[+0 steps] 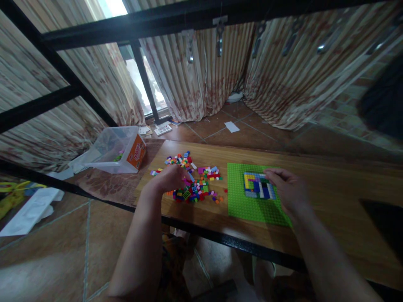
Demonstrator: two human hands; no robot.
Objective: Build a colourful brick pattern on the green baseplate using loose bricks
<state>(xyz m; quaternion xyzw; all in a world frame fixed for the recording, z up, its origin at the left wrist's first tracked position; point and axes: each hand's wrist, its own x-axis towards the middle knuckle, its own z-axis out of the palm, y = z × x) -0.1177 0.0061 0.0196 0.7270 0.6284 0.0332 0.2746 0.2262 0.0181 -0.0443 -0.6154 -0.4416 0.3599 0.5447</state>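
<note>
A green studded baseplate (pixel 236 203) lies on the wooden table, carrying a low rectangular build of toy building bricks (pixel 260 186) in yellow, light blue, white and dark blue. My right hand (pixel 288 186) is at the build's far right corner, thumb and forefinger pinched together; whatever is between them is too small to make out. To the left, my left hand (pixel 172 178) reaches down into a loose pile of small coloured bricks (pixel 197 188). Its fingers point downward among the bricks and are partly hidden, so their grip does not show.
A clear plastic box (pixel 110 147) with an orange label stands beyond the table's left end. Black metal bars (pixel 157 27) cross overhead, with metal clips hanging from them. White packaging (pixel 33 209) lies on the tiled floor at left. Patterned curtains (pixel 201 79) hang behind.
</note>
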